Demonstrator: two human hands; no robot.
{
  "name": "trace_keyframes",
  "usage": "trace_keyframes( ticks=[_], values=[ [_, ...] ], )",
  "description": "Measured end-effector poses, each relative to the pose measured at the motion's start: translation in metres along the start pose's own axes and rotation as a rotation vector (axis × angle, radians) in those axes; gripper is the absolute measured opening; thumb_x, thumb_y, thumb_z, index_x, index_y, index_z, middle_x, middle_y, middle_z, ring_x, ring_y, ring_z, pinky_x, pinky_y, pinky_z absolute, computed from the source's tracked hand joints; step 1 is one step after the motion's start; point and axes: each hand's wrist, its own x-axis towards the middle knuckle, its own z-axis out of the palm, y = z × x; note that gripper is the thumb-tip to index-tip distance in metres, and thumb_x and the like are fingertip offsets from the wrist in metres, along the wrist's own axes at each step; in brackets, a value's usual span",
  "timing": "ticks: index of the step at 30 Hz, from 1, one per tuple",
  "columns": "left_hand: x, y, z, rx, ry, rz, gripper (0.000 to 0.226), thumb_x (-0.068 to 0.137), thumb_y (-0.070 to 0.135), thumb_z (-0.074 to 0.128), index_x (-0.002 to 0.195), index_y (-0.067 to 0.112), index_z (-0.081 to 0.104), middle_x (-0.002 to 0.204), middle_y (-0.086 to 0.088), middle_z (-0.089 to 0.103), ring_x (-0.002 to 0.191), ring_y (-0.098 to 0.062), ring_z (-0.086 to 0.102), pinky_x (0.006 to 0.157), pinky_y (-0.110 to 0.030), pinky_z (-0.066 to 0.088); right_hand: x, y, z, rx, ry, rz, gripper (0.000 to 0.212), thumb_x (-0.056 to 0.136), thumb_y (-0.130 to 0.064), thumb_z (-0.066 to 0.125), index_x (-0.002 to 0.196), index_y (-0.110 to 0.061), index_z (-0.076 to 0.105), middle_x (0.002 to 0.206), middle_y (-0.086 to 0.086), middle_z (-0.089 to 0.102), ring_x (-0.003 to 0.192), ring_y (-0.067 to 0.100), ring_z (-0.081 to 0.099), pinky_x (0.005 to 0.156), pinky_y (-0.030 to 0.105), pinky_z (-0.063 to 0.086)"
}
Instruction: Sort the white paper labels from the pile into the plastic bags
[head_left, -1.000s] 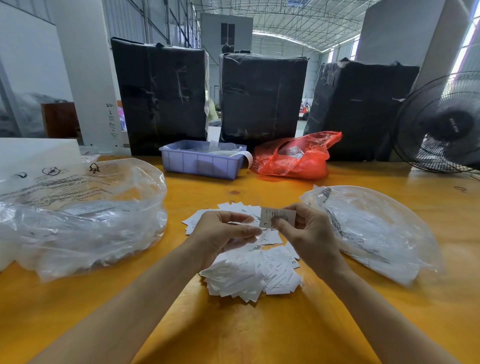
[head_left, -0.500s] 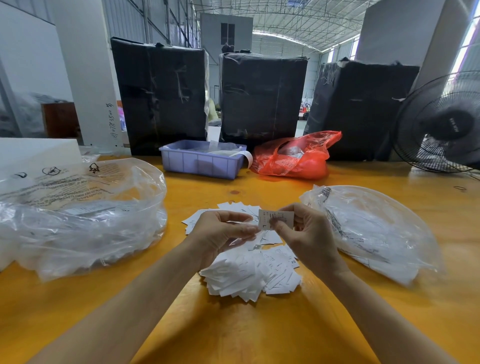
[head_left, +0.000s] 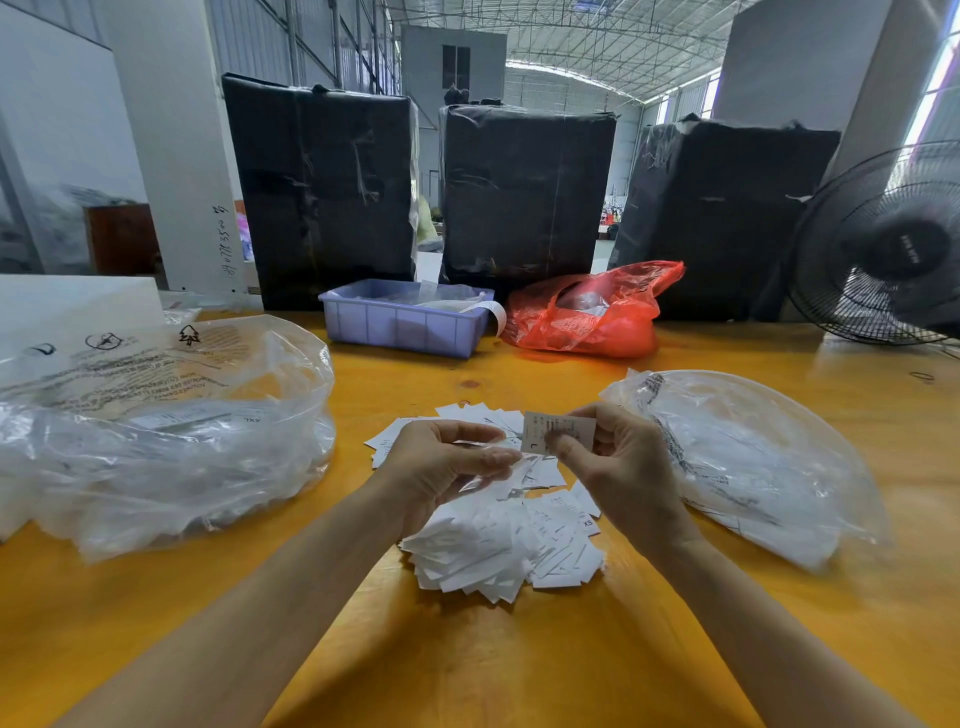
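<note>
The right hand (head_left: 623, 467) is pinching a label (head_left: 558, 434) mid-frame. The left hand (head_left: 447, 462) is curling on a thin slip, seemingly clear. Labels look light, flimsy; edge pinches are suiting them

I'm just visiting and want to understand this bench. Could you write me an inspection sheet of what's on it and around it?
Surface: orange wooden table, bare toward the near edge.
Job's things: pile of white labels at centre; clear bag on the left; clear bag on the right; one label marked L, held up.
Clutter: blue bin, red bag.
Grippers: right hand pinches the L label; left hand curled, holding something thin.
Cables: nothing seen.
Surroundings: three black wrapped bales, fan, warehouse hall.
</note>
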Motion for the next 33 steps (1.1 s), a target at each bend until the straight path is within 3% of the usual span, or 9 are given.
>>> trace_keyframes(
  ticks=[8,16,20,24,33],
  values=[
    [-0.0003,-0.0002,0.0001,0.002,0.005,-0.001,0.050,0.049,0.000,0.078,0.097,-0.003,0.065,0.083,-0.020,0.073,0.068,-0.023,0.071,0.059,-0.022,0.056,-0.0011,-0.0003,0.0003,-0.008,-0.037,0.029,0.017,0.081,-0.003,0.069,0.076,-0.019,0.064,0.076,0.010,0.068,0.071,0.027,0.064,0.060,0.039,0.052],
    [0.0018,-0.0015,0.0000,0.010,0.007,-0.011,0.034,0.063,-0.009,0.076,0.095,-0.003,0.065,0.081,-0.019,0.073,0.064,-0.021,0.071,0.059,-0.022,0.057,-0.0012,-0.0007,0.0001,0.029,-0.058,0.058,0.012,0.082,-0.002,0.068,0.079,-0.014,0.065,0.075,0.009,0.068,0.065,0.015,0.061,0.055,0.024,0.049],
    [0.0017,-0.0021,0.0008,0.019,0.012,-0.019,0.039,0.060,-0.005,0.078,0.096,-0.001,0.065,0.080,-0.018,0.073,0.064,-0.019,0.071,0.060,-0.021,0.057,-0.0012,-0.0014,0.0000,0.053,-0.038,0.053,0.017,0.081,-0.001,0.068,0.076,-0.016,0.064,0.072,0.006,0.066,0.062,0.008,0.058,0.054,0.021,0.048],
    [0.0006,-0.0017,0.0018,0.041,0.028,-0.015,0.047,0.048,0.005,0.081,0.093,0.003,0.067,0.078,-0.013,0.074,0.066,-0.017,0.071,0.060,-0.020,0.056,-0.0009,-0.0024,-0.0008,0.089,0.008,0.047,0.018,0.081,-0.002,0.069,0.076,-0.018,0.063,0.073,0.005,0.065,0.066,0.013,0.060,0.059,0.029,0.051],
    [-0.0030,-0.0013,0.0051,-0.019,-0.048,-0.049,0.054,0.047,-0.001,0.081,0.098,-0.003,0.064,0.086,-0.020,0.073,0.073,-0.024,0.072,0.063,-0.024,0.057,-0.0017,-0.0016,0.0015,0.046,-0.018,-0.003,0.024,0.081,-0.002,0.069,0.077,-0.024,0.062,0.075,0.004,0.067,0.068,0.021,0.064,0.059,0.031,0.052]
  ],
)
